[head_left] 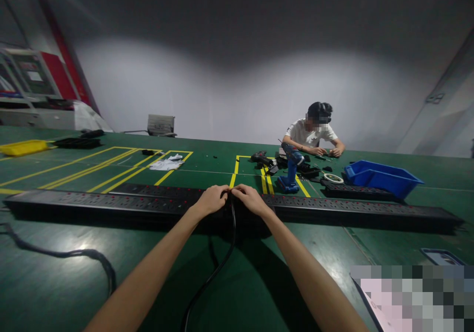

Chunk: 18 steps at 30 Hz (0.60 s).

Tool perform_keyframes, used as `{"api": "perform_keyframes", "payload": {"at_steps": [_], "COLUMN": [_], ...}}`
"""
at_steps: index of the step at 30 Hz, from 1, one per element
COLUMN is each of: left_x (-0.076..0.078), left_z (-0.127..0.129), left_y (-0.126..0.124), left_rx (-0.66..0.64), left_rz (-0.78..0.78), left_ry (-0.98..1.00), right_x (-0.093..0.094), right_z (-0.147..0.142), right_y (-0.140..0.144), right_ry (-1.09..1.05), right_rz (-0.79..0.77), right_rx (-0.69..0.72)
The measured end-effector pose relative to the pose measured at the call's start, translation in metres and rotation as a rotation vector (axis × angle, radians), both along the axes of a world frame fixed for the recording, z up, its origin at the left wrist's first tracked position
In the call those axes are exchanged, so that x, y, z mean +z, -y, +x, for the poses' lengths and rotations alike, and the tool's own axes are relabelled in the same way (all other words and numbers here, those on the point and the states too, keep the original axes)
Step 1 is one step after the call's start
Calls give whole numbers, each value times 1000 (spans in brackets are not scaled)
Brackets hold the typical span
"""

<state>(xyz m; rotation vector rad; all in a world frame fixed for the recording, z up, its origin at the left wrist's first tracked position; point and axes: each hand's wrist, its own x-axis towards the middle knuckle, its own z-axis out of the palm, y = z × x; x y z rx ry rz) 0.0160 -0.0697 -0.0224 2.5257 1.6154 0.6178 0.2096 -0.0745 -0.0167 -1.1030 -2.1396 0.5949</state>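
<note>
My left hand and my right hand meet at the middle of the bench, fingertips pinched together around the upper end of a black cable. The cable hangs down between my wrists and curves toward the near edge. What lies right under the fingertips is hidden. Long black power strips with rows of sockets and small red parts lie across the bench, beneath and to both sides of my hands. On the left, a second dark cable curls over the green table top.
Beyond the strips stand a blue cordless drill and a blue bin, near a white ring. A person works across the green table. White papers and a yellow tray lie left.
</note>
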Motion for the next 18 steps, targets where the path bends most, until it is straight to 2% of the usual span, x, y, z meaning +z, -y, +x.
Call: {"api": "perform_keyframes", "payload": {"at_steps": [8,15,18], "left_x": [-2,-1,1], "left_z": [-1,-2,-2], "left_y": [-3,-2,0], "left_rx": [-18,-16,-15], "left_rz": [2,18,24], "left_ry": [21,5,0], "right_x": [0,3,2], "right_z": [-2,0,0], "right_y": [3,3,4], "right_ry": [2,-9,45], "right_rz": [77,10,63], "right_rx": [23,58,93]}}
